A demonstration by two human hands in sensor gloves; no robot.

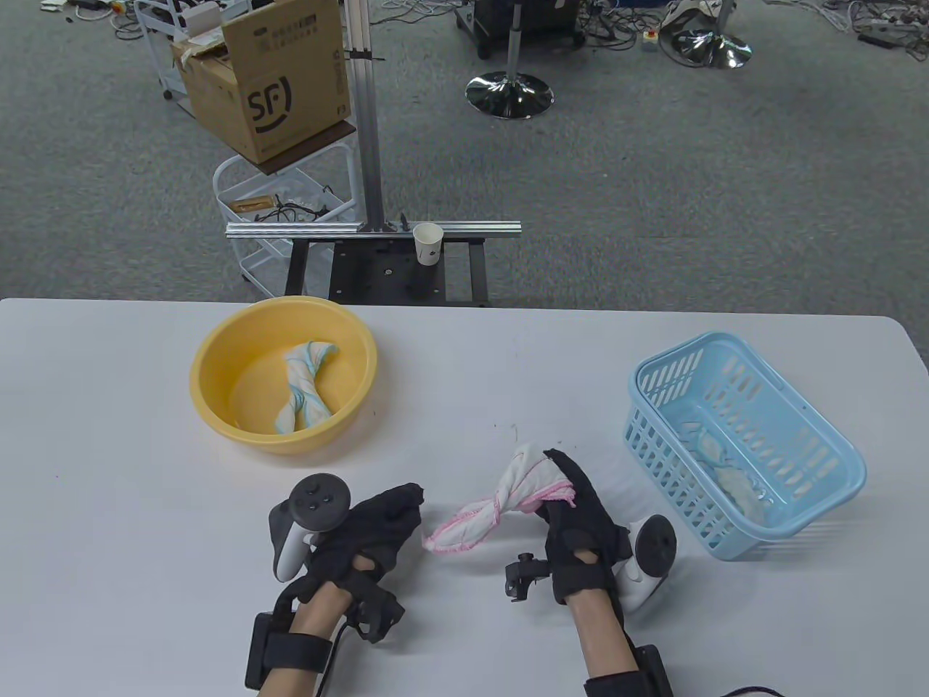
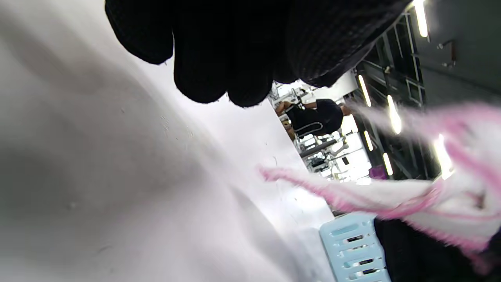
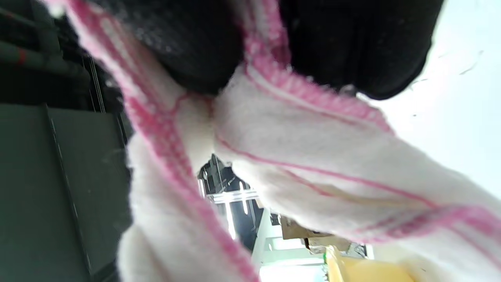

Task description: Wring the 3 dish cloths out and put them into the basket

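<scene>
A twisted white dish cloth with pink edging (image 1: pixel 501 501) hangs over the table; my right hand (image 1: pixel 573 501) grips its upper end, seen up close as cloth (image 3: pixel 313 149) under gloved fingers (image 3: pixel 352 47). The cloth's lower end droops just right of my left hand (image 1: pixel 385 519), whose fingers (image 2: pixel 219 58) hang loose and hold nothing. In the left wrist view the pink cloth (image 2: pixel 430 192) is off to the right. A blue-and-white twisted cloth (image 1: pixel 305 385) lies in the yellow basin (image 1: pixel 218 414). Another pale cloth (image 1: pixel 726 472) lies in the light blue basket (image 1: pixel 668 465).
The basin stands at the table's back left, the basket at the right, near the edge. Behind the table are a metal frame with a paper cup (image 1: pixel 428 243), a wire cart and a cardboard box (image 1: pixel 283 80). The basket's corner (image 2: pixel 352 246) shows by the left wrist.
</scene>
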